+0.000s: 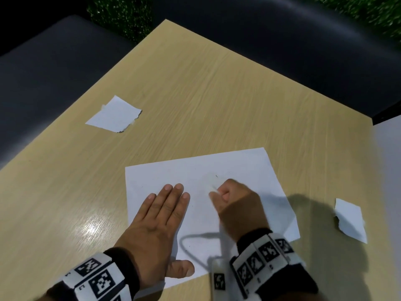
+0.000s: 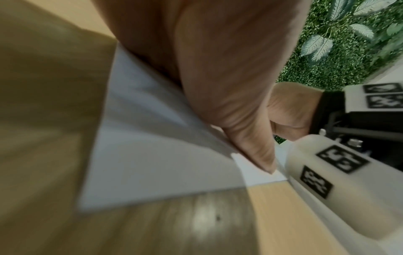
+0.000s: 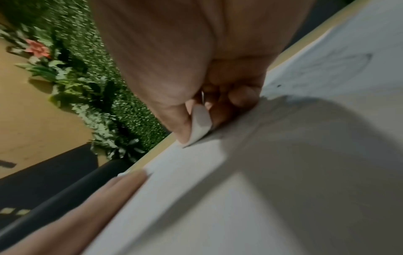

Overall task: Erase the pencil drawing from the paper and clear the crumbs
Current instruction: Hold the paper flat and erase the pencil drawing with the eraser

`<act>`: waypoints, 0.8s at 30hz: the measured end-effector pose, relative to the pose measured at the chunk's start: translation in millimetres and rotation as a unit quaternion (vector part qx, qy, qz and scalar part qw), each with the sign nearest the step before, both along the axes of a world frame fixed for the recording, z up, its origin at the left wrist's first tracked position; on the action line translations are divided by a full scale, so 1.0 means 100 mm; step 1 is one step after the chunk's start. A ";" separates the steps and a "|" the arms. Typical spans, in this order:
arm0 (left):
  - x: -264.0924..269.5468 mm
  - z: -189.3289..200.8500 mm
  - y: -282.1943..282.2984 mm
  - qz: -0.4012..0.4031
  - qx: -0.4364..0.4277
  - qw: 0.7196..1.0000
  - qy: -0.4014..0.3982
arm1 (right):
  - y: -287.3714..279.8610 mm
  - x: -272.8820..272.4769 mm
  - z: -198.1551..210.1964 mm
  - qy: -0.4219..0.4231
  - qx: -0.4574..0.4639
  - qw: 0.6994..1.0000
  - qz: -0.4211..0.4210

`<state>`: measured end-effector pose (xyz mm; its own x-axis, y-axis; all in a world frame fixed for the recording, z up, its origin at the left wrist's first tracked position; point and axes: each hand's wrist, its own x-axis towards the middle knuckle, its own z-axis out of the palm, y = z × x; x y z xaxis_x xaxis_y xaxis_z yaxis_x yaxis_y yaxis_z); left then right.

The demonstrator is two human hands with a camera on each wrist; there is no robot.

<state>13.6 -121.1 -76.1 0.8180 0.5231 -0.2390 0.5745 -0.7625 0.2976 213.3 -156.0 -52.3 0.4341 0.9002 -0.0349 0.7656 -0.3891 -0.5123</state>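
Observation:
A white sheet of paper (image 1: pixel 227 170) lies on the wooden table (image 1: pixel 195 94). My left hand (image 1: pixel 160 216) lies flat on the sheet's left part, fingers straight, thumb (image 2: pixel 259 151) on the near edge. My right hand (image 1: pixel 234 200) is curled over the middle of the sheet and pinches a small white eraser (image 3: pixel 199 124) between thumb and fingers, its tip on the paper. Faint pencil lines (image 3: pixel 348 62) remain beyond the fist. A few dark crumbs (image 1: pixel 216 176) lie near the hand.
A torn white scrap (image 1: pixel 115 115) lies at the far left of the table, another scrap (image 1: pixel 350 220) at the right. Dark seating (image 1: pixel 43 68) surrounds the table's far edges. A green plant wall (image 2: pixel 348 51) stands behind.

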 end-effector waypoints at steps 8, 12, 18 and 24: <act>-0.01 0.01 0.02 -0.001 -0.013 1.000 0.009 | -0.05 0.32 0.17 -0.006 -0.057 0.995 -0.083; 0.00 0.01 0.02 -0.003 -0.016 1.000 0.014 | -0.15 0.07 0.15 -0.011 -0.094 0.995 0.011; 0.00 0.04 0.04 -0.009 -0.036 0.999 0.019 | -0.05 0.43 0.11 -0.031 -0.067 0.993 -0.096; 0.02 0.13 0.27 -0.025 -0.017 1.000 0.003 | -0.64 0.29 0.23 0.015 -0.101 0.987 -0.122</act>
<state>15.4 -94.4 -63.4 0.8421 0.4723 -0.2604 0.5369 -0.7800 0.3214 242.8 -219.8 -29.0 0.6327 0.7426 -0.2198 0.6226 -0.6565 -0.4258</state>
